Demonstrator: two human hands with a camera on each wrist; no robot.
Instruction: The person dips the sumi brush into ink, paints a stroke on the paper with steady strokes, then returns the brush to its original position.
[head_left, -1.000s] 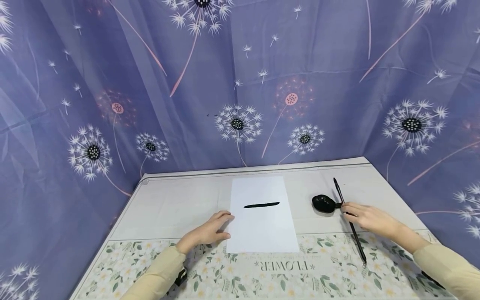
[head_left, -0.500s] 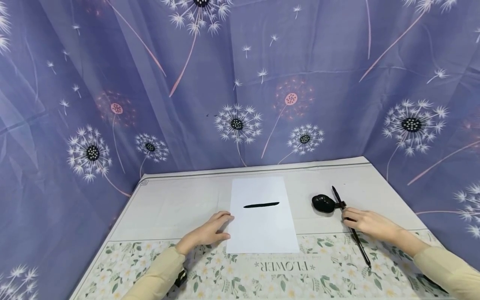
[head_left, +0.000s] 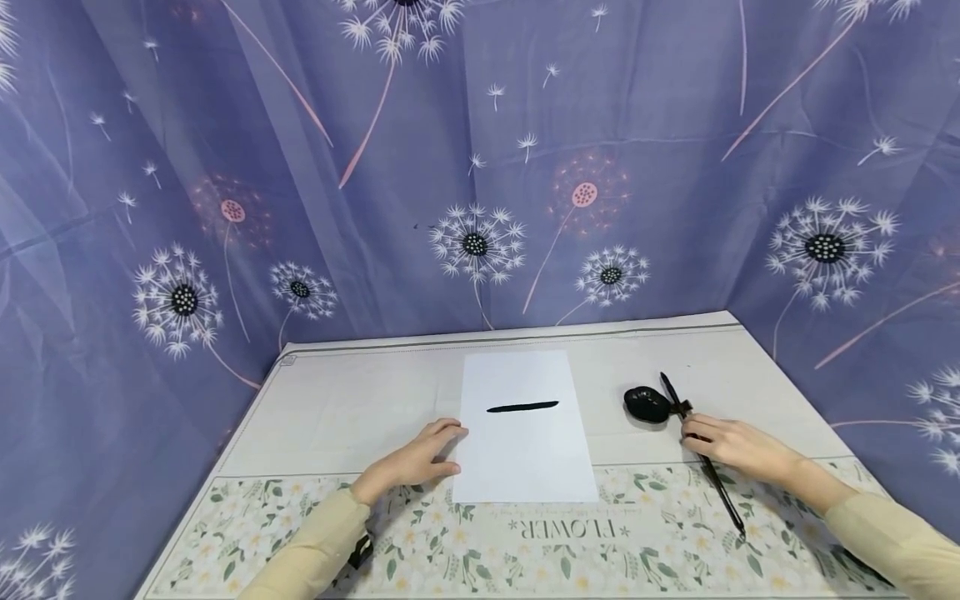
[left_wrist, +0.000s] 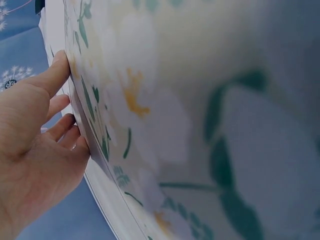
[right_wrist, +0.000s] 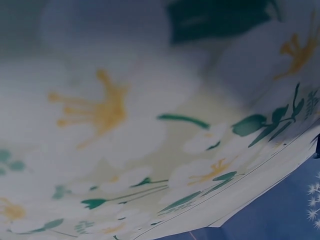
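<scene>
In the head view my right hand [head_left: 727, 442] grips a black writing brush [head_left: 722, 493] around the middle of its shaft. The brush slants, its dark tip pointing to the back. Near that tip it crosses the short stem of a glossy black oval dish [head_left: 647, 404]. My left hand [head_left: 411, 460] lies with fingers and thumb spread at the left edge of a white sheet of paper [head_left: 525, 462]. One thick black stroke [head_left: 522, 407] runs across the sheet. In the left wrist view the left hand [left_wrist: 42, 135] rests its fingertips on the cloth side. The right wrist view hides the right hand.
A pale tablecloth [head_left: 360, 400] with a floral front band [head_left: 420, 542] covers the table. Behind it and along both sides hangs a purple curtain [head_left: 390, 275] with dandelion prints. A dark strap [head_left: 362, 552] sits at the left sleeve.
The right hand has drawn the brush slightly back toward me and down, so its tip end now lies over the dish's stem. The left hand and paper stay put.
</scene>
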